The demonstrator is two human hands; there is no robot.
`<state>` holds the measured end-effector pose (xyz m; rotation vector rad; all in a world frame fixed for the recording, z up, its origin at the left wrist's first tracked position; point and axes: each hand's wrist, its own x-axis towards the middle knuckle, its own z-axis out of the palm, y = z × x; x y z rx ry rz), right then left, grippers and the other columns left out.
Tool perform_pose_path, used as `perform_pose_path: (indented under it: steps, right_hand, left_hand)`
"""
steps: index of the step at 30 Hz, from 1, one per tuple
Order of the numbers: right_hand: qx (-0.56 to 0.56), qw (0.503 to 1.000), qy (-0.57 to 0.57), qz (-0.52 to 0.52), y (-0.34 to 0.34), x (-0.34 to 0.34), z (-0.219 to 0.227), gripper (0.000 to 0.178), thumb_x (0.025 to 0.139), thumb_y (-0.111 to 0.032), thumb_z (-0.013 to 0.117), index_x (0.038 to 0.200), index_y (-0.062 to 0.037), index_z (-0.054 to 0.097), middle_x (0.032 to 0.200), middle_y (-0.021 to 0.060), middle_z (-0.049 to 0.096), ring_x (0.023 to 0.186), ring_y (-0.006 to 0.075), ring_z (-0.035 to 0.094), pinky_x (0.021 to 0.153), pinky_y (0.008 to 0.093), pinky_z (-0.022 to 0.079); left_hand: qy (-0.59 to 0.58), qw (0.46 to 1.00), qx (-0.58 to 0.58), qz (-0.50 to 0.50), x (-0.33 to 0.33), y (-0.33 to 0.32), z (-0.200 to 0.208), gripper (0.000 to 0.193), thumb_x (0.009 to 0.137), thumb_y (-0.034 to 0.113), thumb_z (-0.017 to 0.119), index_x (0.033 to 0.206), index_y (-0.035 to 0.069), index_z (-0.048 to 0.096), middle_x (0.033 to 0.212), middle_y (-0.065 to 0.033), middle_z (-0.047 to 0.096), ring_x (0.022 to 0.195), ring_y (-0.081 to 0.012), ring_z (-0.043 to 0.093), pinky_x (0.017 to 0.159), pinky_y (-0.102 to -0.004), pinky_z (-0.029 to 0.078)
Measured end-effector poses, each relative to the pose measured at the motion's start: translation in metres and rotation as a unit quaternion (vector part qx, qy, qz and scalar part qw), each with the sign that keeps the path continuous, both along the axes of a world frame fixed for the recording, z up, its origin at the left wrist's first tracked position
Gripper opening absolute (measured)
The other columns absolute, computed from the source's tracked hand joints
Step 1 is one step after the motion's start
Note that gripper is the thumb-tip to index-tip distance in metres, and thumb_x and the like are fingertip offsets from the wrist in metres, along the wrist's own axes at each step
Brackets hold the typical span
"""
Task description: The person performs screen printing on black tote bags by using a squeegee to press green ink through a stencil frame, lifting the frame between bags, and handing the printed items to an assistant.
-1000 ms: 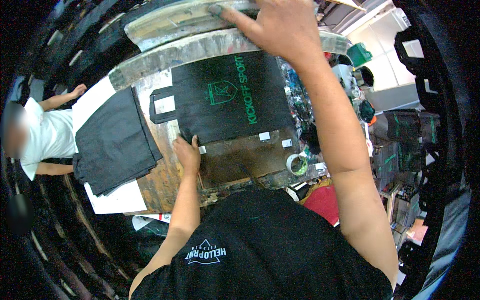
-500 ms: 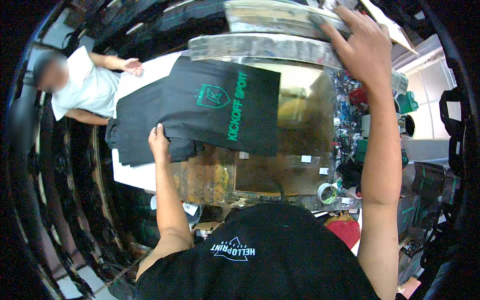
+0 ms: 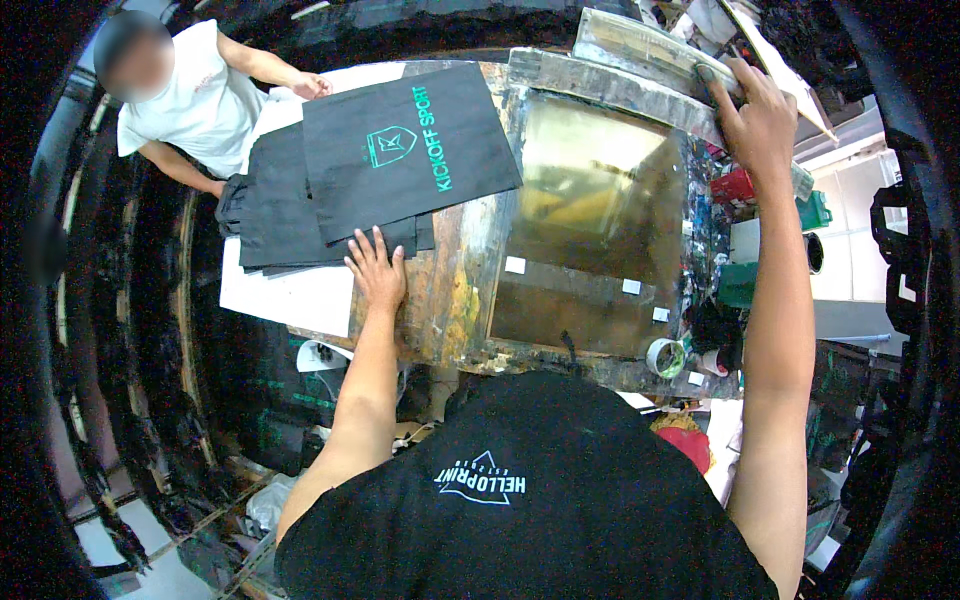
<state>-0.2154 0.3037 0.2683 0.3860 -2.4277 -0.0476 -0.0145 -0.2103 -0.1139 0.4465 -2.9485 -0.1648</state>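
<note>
A black fabric piece [image 3: 345, 165] with a green shield and lettering lies askew on a stack of black fabric pieces [image 3: 278, 215] at the left. My left hand [image 3: 376, 272] is open, fingers spread, at the near edge of the stack. At the upper right my right hand [image 3: 762, 118] is closed on the end of a pale, paint-stained frame [image 3: 650, 45], held up and tilted, its thumb on the near side. Below the frame, a grey stained bar [image 3: 615, 88] runs along the far side of the work surface. The brown printing board [image 3: 590, 290] is bare and glossy in front of me.
A co-worker in a white shirt [image 3: 195, 105] stands at the far left, one hand [image 3: 312, 86] near the printed piece. White board [image 3: 290, 293] lies under the stack. A tape roll [image 3: 665, 357] sits at the near right corner. Green containers [image 3: 815, 210] stand beyond my right arm.
The printed black piece has moved left off the brown board onto the stack. My left hand has let go of it and spread its fingers. The raised frame has shifted right in view.
</note>
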Motion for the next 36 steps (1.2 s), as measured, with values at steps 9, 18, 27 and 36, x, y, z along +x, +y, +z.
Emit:
perform_pose_path:
  steps: [9,18,27,36]
  right_hand:
    - [0.015,1.0,0.02,-0.013,-0.001,0.013,-0.014,0.048,0.093,-0.054,0.062,0.12,-0.0148,0.069,0.113,0.0114,0.072,0.109,0.0307,0.066,0.097,0.0487,0.042]
    - [0.006,0.999,0.038,0.016,-0.002,0.006,-0.005,0.047,0.094,-0.055,0.06,0.114,-0.0143,0.069,0.101,0.0119,0.073,0.103,0.0306,0.068,0.091,0.0482,0.042]
    - [0.021,0.999,0.03,-0.001,0.002,0.009,-0.002,0.051,0.091,-0.057,0.063,0.115,-0.0124,0.07,0.106,0.0122,0.072,0.106,0.031,0.067,0.09,0.0484,0.043]
    - [-0.067,0.995,0.007,0.074,-0.001,-0.007,0.014,0.071,0.099,-0.072,0.038,0.084,-0.0072,0.063,0.078,0.0121,0.062,0.078,0.0265,0.06,0.089,0.0495,0.04]
  left_hand:
    - [0.069,0.997,-0.028,0.018,-0.005,-0.009,-0.01,0.047,0.108,0.037,0.045,0.151,0.019,0.051,0.163,-0.02,0.034,0.148,-0.0431,0.032,0.121,-0.0591,0.021]
    - [0.151,0.973,0.103,-0.143,-0.06,-0.015,0.097,0.036,0.107,0.029,0.047,0.114,0.002,0.07,0.114,-0.016,0.072,0.108,-0.0347,0.066,0.096,-0.0468,0.049]
    - [-0.137,0.91,0.016,-0.391,-0.06,0.193,0.044,0.111,0.075,0.093,0.048,0.161,0.023,0.034,0.171,-0.0139,0.014,0.155,-0.0497,0.005,0.112,-0.0799,-0.003]
    - [-0.083,0.841,0.053,-0.532,-0.097,0.369,0.04,0.117,0.071,0.096,0.046,0.159,0.02,0.039,0.17,-0.0151,0.021,0.155,-0.0498,0.006,0.114,-0.0773,-0.006]
